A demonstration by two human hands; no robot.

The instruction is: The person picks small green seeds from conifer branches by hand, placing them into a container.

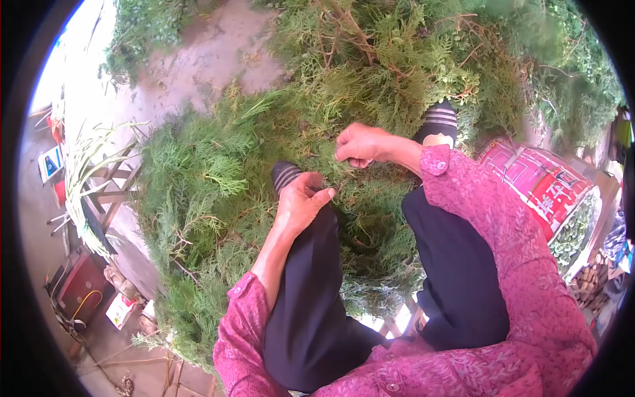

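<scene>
My right hand [362,144] is above the cut evergreen branches [370,86], between my knees and the pile. Its fingers are curled in; whatever they may hold is too small to make out. Lower and to the left, my left hand [301,202] is over my left knee, its thumb apart from the fingers and nothing visible in it. Feathery green sprigs [218,172] lie in a thick heap around both my feet. Striped slippers [286,175] show among the greenery.
A red and white printed sack [539,182] holding small green leaves [574,231] stands at my right. Long pale-green stalks [89,182] hang over a wooden rack at the left. A reddish-brown box [81,291] sits on the floor there. More branches lie at the top left.
</scene>
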